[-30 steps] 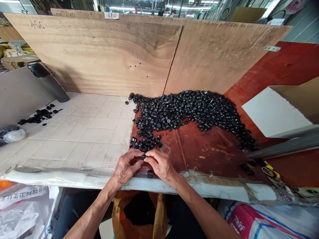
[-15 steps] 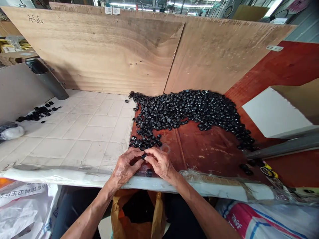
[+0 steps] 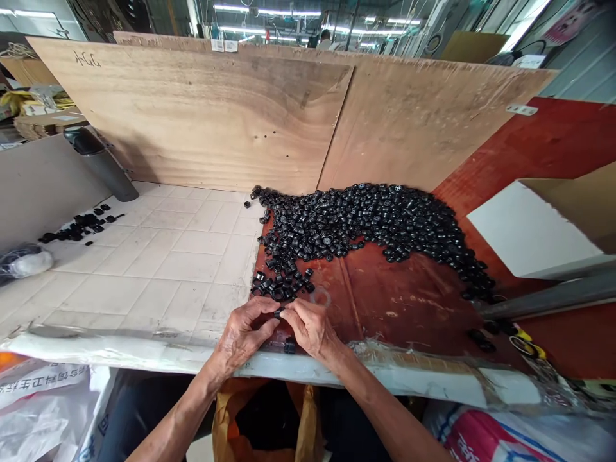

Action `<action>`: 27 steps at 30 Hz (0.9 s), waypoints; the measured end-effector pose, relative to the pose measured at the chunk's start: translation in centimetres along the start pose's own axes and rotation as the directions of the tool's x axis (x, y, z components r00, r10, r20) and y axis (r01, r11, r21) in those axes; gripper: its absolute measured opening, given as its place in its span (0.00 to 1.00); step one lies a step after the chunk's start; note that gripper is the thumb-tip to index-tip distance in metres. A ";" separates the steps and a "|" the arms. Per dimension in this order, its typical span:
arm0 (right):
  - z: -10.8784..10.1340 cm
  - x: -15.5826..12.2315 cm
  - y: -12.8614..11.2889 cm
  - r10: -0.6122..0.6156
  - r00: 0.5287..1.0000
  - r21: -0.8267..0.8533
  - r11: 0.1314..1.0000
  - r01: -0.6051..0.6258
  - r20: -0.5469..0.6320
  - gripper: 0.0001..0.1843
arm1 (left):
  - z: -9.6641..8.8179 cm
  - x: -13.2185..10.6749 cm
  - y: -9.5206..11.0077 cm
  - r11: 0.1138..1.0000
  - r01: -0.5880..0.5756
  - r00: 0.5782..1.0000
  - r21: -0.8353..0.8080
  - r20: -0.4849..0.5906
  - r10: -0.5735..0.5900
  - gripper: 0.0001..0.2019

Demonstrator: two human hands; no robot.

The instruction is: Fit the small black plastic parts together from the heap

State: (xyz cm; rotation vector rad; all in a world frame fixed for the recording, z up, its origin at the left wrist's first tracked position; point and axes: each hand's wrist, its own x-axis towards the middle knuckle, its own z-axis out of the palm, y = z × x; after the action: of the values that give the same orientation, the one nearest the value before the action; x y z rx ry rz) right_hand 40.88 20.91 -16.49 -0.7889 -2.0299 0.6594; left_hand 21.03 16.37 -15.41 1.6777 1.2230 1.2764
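“GG” [image 3: 92, 60] handwritten on plywood [image 3: 289, 115], “卫生” [image 3: 56, 372] on sack [image 3: 43, 417]

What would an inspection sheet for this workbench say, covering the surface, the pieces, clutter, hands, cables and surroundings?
Surface: pale tiled top at left, red board at right.
Job's things: small black part at the fingertips; loose part near the front edge; large pile of black parts towards the back.
Clutter: dark bottle and scattered black pieces at left; white box at right.
Hands: left hand and right hand both pinch the small black part.
Cables: thin dark loop at top right, perhaps a cord.
Surroundings: wooden panel behind; ceiling lights beyond; open brown bag below.
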 end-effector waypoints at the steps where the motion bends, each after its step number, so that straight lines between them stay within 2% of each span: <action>1: 0.1 0.0 0.1 0.015 1.000 -0.023 1.000 -0.015 -0.009 0.20 | 0.0 0.0 -0.1 1.000 0.000 1.000 0.001 0.001 0.000 0.10; 2: 0.1 0.0 0.1 0.030 0.999 -0.026 0.999 -0.030 -0.021 0.21 | 0.0 -0.1 -0.1 1.000 0.010 1.000 -0.007 -0.005 -0.010 0.10; 5: -0.1 0.0 -0.3 0.054 0.998 0.069 0.996 -0.053 -0.019 0.11 | 0.0 -0.2 -0.4 0.995 0.076 0.996 -0.064 -0.041 -0.079 0.11; 7: -0.3 0.0 -0.6 0.041 0.999 0.104 0.994 -0.042 0.008 0.09 | 0.1 -0.2 -0.4 0.990 0.102 0.993 -0.101 -0.053 -0.108 0.11; 10: -0.5 -0.1 -0.7 0.066 0.998 0.060 0.996 -0.066 0.011 0.15 | 0.0 -0.2 -0.3 0.987 0.108 0.992 -0.120 -0.053 -0.115 0.11; 14: -0.4 -0.1 -0.7 0.087 0.996 0.112 0.990 -0.088 0.020 0.08 | 0.0 -0.1 -0.2 0.981 0.148 0.987 -0.129 -0.039 -0.154 0.11; 17: -0.5 0.0 -0.7 0.066 0.997 0.104 0.992 -0.070 0.038 0.09 | -0.1 -0.1 -0.1 0.977 0.176 0.983 -0.120 -0.028 -0.180 0.11; 20: -0.5 0.1 -0.7 0.065 0.998 0.120 0.990 -0.067 0.024 0.06 | -0.2 -0.2 -0.1 0.978 0.178 0.984 -0.107 -0.013 -0.180 0.12; 23: -0.6 0.2 -0.8 0.066 0.998 0.093 0.993 -0.068 0.025 0.12 | -0.2 -0.3 -0.3 0.978 0.179 0.983 -0.108 -0.007 -0.181 0.12; 27: -0.7 0.2 -1.0 0.056 0.998 0.094 0.994 -0.056 0.011 0.07 | -0.2 -0.3 -0.5 0.979 0.171 0.985 -0.113 -0.006 -0.173 0.12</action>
State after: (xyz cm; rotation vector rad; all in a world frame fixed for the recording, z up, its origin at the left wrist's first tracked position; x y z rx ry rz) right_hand 41.07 20.53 -15.30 -0.7912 -1.9747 0.7851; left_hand 20.70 16.22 -15.91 1.4520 1.2532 1.2304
